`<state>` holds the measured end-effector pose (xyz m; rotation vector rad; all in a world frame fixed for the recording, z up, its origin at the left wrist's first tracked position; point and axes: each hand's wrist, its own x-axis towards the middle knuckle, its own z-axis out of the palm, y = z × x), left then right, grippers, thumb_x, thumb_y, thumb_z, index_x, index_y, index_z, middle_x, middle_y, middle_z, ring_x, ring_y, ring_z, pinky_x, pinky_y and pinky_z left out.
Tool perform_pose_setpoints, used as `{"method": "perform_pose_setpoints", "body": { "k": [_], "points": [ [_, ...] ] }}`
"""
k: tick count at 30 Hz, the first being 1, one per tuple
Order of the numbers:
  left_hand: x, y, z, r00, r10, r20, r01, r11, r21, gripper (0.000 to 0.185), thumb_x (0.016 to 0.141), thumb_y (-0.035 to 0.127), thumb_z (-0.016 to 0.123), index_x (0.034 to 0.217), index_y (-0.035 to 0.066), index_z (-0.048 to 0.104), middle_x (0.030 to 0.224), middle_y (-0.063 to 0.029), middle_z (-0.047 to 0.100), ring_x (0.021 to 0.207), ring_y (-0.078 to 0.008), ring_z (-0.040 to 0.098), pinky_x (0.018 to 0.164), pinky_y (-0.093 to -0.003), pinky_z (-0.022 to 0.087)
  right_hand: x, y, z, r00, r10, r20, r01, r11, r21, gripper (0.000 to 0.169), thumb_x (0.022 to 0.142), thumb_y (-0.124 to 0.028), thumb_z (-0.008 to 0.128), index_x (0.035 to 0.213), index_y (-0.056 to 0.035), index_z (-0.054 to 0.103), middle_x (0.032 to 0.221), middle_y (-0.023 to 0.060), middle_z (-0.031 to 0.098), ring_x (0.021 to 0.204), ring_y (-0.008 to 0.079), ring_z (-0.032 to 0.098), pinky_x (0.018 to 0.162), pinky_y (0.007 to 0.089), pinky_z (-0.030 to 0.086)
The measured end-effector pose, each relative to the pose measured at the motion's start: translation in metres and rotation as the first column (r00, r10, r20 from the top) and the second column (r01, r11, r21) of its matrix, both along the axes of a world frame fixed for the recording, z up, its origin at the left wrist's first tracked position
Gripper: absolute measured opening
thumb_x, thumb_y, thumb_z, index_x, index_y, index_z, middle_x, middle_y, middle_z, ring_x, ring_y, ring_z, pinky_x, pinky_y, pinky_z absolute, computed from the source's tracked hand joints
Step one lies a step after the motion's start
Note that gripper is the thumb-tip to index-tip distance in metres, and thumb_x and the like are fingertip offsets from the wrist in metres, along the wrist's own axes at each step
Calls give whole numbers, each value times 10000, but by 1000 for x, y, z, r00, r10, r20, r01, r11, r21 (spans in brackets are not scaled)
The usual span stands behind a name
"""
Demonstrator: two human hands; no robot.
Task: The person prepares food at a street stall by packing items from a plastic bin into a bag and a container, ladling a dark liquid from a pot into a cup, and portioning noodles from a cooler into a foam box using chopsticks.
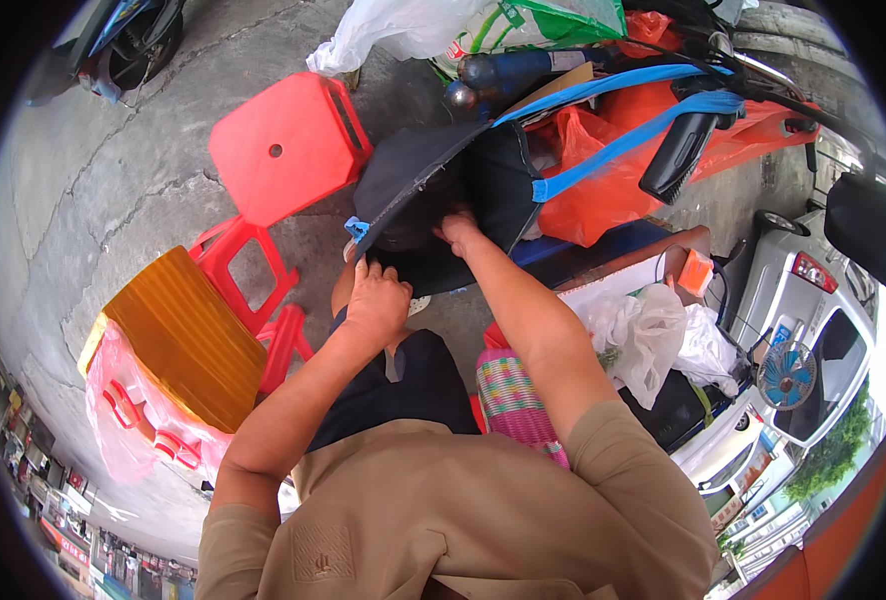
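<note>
A large black fabric bag (420,161) with blue straps (615,154) lies open before me. My left hand (377,296) grips the near edge of the bag's mouth, fingers curled over the cloth. Inside the opening is my right hand (458,229), its fingers bent against the dark lining; whether it holds anything cannot be told. A scrap of blue cloth (356,228) shows at the bag's left corner. The bag's depths are dark and hidden. Orange-red plastic bags (600,202) lie beyond its right side.
A red plastic stool (289,146) stands at the left, above a wood-patterned surface (187,337) with a pink plastic bag (124,405). At right are clear plastic bags (638,330), a small fan (786,375) and a parked silver vehicle (780,300). A woven plastic basket (514,397) is beside my leg.
</note>
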<state>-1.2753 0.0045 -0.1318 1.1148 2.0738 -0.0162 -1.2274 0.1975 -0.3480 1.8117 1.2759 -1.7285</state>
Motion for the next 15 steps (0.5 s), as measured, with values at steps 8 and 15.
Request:
{"method": "perform_pose_setpoints", "body": {
  "k": [8, 15],
  "points": [
    [-32, -5, -1, 994, -58, -91, 63, 997, 51, 220, 848, 212, 641, 975, 72, 753, 1144, -178, 665, 1211, -385, 571, 1171, -566, 285, 37, -67, -97, 988, -104, 114, 85, 983, 163, 618, 732, 42, 652, 1328, -58, 524, 1173, 143, 634, 996, 310, 644, 761, 414, 546],
    [-25, -7, 21, 992, -116, -53, 114, 993, -40, 271, 873, 291, 645, 1011, 87, 757, 1190, -166, 665, 1267, -381, 539, 1169, -579, 277, 33, -85, -82, 986, 132, 104, -154, 959, 237, 738, 850, -53, 623, 1543, -107, 371, 1484, 147, 509, 1355, 276, 503, 1070, 399, 445]
  ]
}}
